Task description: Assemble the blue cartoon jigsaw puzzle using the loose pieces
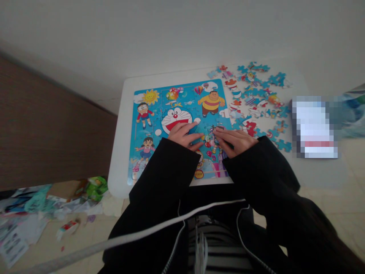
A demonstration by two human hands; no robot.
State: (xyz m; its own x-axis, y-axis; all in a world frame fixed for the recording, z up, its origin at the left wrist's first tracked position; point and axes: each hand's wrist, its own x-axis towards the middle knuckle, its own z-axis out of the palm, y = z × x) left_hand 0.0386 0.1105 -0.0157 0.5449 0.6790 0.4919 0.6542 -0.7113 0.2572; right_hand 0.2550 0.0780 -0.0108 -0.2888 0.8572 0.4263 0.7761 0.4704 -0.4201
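A cartoon jigsaw puzzle [155,118] with a blue background lies on the white table, showing a big cat face in the middle and small figures around it. My left hand [184,135] rests over the lower part of that face, fingers spread flat on the picture. Toward the puzzle's right side, my right hand [234,141] has its thumb and fingertips drawn together above a small figure. Whatever those fingertips pinch, if anything, is too small to make out. Loose puzzle pieces [258,102] lie scattered just beyond the puzzle's right edge.
The white table [121,114] stands against a pale wall [182,34]. A blurred-out device [315,127] lies at its right end. On the left are a dark brown panel [54,129] and, on the floor, bags and papers [57,201]. A pale cord [159,227] crosses before my body.
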